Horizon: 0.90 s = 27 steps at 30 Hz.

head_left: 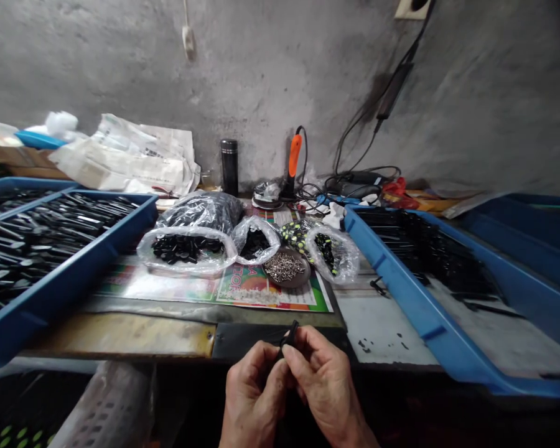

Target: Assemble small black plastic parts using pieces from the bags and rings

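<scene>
Both hands meet at the front edge of the table, pinching one small black plastic part (290,335) between thumbs and fingers. My left hand (256,391) is closed at its lower left side. On the other side, my right hand (325,378) is closed round its upper end, which sticks up past the fingertips. The lower part of the piece is hidden by the fingers. Beyond the hands, a round dish (303,280) holds many small metal screws (284,266). Open plastic bags (186,267) of small black pieces and a bag (348,256) of black-and-yellow-green pieces stand around it.
A blue tray (121,246) full of long black parts stands at left, another blue tray (401,292) with black parts at right. Against the wall are a black flask (229,167), an orange-handled tool (295,155), cables and crumpled papers (130,155). A white perforated basket (107,404) sits below left.
</scene>
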Each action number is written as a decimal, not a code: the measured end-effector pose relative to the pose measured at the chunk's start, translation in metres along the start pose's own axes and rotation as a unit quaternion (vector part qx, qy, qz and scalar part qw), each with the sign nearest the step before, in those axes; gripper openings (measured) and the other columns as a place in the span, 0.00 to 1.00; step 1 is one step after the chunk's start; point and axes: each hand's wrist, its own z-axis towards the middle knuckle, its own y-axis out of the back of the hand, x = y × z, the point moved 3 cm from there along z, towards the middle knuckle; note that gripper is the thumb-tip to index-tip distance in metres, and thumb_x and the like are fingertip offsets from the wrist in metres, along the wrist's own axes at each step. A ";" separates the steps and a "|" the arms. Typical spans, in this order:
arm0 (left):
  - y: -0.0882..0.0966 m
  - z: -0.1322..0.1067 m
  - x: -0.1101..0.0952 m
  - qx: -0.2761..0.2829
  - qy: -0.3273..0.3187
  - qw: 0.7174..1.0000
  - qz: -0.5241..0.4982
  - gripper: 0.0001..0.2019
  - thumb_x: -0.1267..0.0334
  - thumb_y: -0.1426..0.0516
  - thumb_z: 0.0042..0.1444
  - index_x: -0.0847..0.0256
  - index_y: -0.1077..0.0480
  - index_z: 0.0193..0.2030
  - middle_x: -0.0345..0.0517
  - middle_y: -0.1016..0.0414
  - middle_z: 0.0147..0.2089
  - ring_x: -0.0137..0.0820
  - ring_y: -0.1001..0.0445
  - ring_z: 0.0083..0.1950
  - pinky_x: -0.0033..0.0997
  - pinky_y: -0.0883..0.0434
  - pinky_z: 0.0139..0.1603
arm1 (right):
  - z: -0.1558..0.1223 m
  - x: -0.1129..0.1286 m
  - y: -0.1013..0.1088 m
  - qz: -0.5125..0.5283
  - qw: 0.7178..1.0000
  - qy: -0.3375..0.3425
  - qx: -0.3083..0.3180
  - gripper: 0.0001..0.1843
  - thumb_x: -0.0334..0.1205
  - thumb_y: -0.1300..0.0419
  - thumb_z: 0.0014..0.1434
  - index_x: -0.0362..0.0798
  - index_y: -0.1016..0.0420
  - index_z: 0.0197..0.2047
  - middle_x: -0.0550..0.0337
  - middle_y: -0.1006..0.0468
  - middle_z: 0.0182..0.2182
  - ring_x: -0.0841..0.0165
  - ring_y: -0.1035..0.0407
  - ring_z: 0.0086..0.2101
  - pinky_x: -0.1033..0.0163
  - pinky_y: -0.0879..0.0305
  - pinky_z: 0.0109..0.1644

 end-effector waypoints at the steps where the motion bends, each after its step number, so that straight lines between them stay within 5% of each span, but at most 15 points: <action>1: -0.001 0.000 0.000 0.001 0.000 1.000 -0.002 0.22 0.44 0.35 0.52 0.64 0.30 0.27 0.33 0.40 0.19 0.19 0.46 0.19 0.19 0.47 0.18 | 0.000 -0.001 0.000 -0.001 1.000 0.002 -0.003 0.17 0.50 0.37 0.60 0.44 0.33 0.32 0.62 0.33 0.28 0.72 0.39 0.29 0.71 0.37 0.31; 8: -0.002 0.004 0.002 0.009 0.032 0.999 -0.038 0.24 0.43 0.34 0.49 0.64 0.31 0.27 0.35 0.36 0.20 0.17 0.46 0.18 0.17 0.48 0.17 | 0.006 0.004 0.002 -0.014 1.000 0.011 0.015 0.21 0.55 0.38 0.60 0.46 0.35 0.30 0.66 0.37 0.23 0.75 0.44 0.23 0.72 0.44 0.24; 14: 0.001 0.004 0.004 0.093 0.093 0.988 -0.085 0.24 0.43 0.33 0.48 0.64 0.32 0.29 0.39 0.28 0.21 0.16 0.43 0.14 0.17 0.48 0.14 | 0.007 0.011 0.015 0.019 0.996 -0.008 0.085 0.24 0.59 0.39 0.62 0.44 0.29 0.42 0.68 0.37 0.20 0.79 0.48 0.17 0.74 0.55 0.19; 21: -0.006 -0.004 0.011 0.145 0.113 0.975 -0.127 0.24 0.43 0.32 0.47 0.62 0.33 0.28 0.38 0.29 0.18 0.15 0.44 0.12 0.16 0.48 0.12 | 0.011 0.002 0.020 0.115 0.978 -0.084 0.149 0.28 0.64 0.38 0.58 0.44 0.31 0.31 0.68 0.39 0.18 0.79 0.50 0.17 0.74 0.56 0.19; 27: -0.005 -0.002 0.017 0.106 0.115 0.980 -0.121 0.25 0.43 0.31 0.46 0.62 0.34 0.29 0.39 0.26 0.20 0.16 0.42 0.12 0.16 0.46 0.12 | 0.011 0.008 0.020 -0.063 0.995 0.079 0.019 0.25 0.57 0.44 0.66 0.45 0.30 0.28 0.66 0.38 0.20 0.76 0.46 0.20 0.72 0.51 0.22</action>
